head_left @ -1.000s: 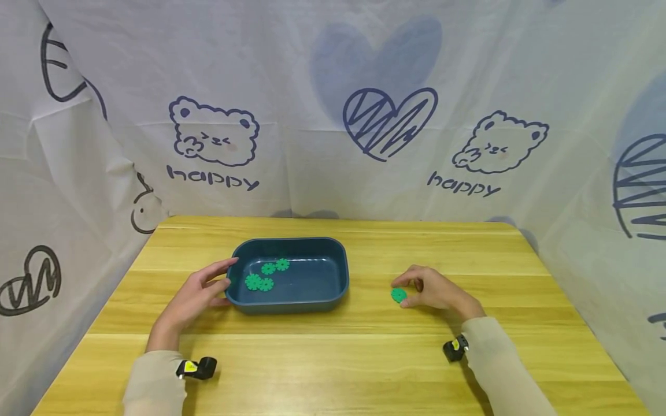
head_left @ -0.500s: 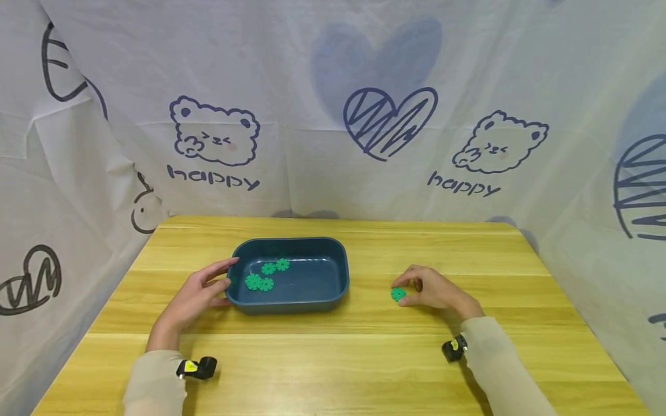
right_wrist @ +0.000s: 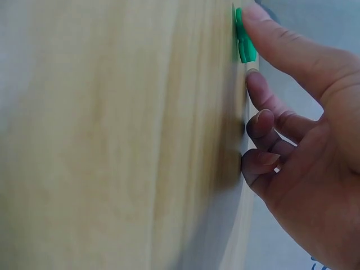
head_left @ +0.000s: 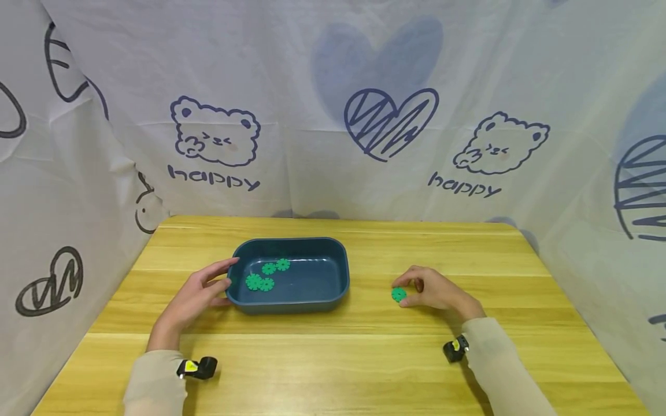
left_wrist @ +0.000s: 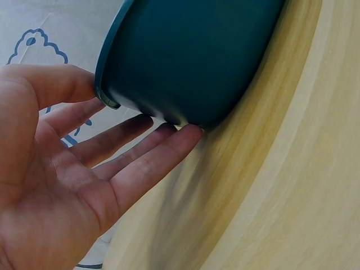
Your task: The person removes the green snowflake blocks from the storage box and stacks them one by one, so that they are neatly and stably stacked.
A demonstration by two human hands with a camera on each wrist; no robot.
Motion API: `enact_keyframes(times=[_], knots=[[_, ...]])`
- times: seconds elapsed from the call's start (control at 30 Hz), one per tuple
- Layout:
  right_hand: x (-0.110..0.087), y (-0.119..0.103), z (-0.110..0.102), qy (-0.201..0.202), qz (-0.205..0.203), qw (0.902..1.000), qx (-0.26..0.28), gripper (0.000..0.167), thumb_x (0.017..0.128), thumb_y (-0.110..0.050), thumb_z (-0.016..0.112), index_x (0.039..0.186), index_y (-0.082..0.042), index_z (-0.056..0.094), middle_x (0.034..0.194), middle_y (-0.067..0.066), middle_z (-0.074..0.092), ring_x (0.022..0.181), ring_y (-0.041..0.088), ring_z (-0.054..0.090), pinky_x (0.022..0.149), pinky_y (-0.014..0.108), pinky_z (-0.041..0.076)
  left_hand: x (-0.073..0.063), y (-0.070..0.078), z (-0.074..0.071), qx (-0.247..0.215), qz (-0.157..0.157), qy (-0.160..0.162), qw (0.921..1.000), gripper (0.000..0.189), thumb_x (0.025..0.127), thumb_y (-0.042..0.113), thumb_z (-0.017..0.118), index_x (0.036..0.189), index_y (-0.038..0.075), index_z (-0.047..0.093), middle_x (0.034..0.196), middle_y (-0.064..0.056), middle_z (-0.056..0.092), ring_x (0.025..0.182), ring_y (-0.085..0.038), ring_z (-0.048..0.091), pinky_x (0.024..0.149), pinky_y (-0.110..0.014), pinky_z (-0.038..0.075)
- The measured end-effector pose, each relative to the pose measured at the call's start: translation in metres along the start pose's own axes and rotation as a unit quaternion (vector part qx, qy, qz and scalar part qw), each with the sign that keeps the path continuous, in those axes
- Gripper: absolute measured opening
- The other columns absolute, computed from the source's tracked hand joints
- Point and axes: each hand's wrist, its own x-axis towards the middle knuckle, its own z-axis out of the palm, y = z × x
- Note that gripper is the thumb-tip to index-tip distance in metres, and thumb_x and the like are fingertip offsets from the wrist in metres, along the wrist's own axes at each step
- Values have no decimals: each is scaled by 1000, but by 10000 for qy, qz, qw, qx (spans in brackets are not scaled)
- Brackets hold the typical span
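Note:
In the head view my left hand (head_left: 195,297) is at the left end of a dark blue plastic bin (head_left: 291,306). The left wrist view has its fingers (left_wrist: 160,154) fairly straight, the tips against the bin's outer wall (left_wrist: 185,62) and the thumb at the rim. Right of the bin, my right hand (head_left: 429,289) pinches a green snowflake disc (head_left: 398,294) between thumb and forefinger, low over the table. The right wrist view shows this disc (right_wrist: 245,42) almost edge-on beside the thumb (right_wrist: 287,48), with the other fingers curled at the tabletop.
Several similar green discs (head_left: 266,284) lie in the left half of the bin. The bin stands on a wood-grain table (head_left: 322,370). A pale printed curtain (head_left: 312,173) hangs close behind the table and along both sides.

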Motion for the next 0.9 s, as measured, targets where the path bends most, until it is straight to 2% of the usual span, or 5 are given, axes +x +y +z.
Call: enact_keyframes(times=[0.43, 0.63, 0.77, 0.9], knots=[[-1, 2, 2, 30, 8, 9999, -120, 32, 87, -24, 83, 118, -19, 76, 109, 1, 68, 87, 19, 48, 73, 21, 42, 0, -1, 0, 20, 9, 6, 10000, 54, 109, 18, 50, 160, 7, 35, 168, -26, 23, 139, -52, 48, 94, -39, 63], [-2, 1, 1, 38, 92, 9999, 52, 38, 88, -25, 83, 123, -16, 74, 112, 2, 69, 89, 19, 49, 74, 22, 45, -1, -1, 0, 5, 17, -12, 10000, 54, 109, 18, 50, 160, 7, 35, 168, -26, 23, 139, -52, 48, 94, -39, 63], [0, -5, -4, 144, 258, 9994, 193, 42, 88, -26, 83, 127, -15, 72, 111, 5, 69, 91, 20, 52, 77, 23, 48, -1, -2, 0, 13, 20, -7, 10000, 54, 109, 18, 49, 160, 7, 35, 168, -26, 23, 139, -52, 48, 94, -38, 63], [7, -17, -12, 332, 149, 9988, 330, 41, 89, -23, 82, 128, -12, 71, 117, 11, 71, 96, 22, 56, 79, 26, 52, -1, -1, 0, 14, 13, 3, 10000, 54, 109, 17, 49, 160, 7, 35, 168, -26, 23, 138, -51, 48, 93, -38, 63]])
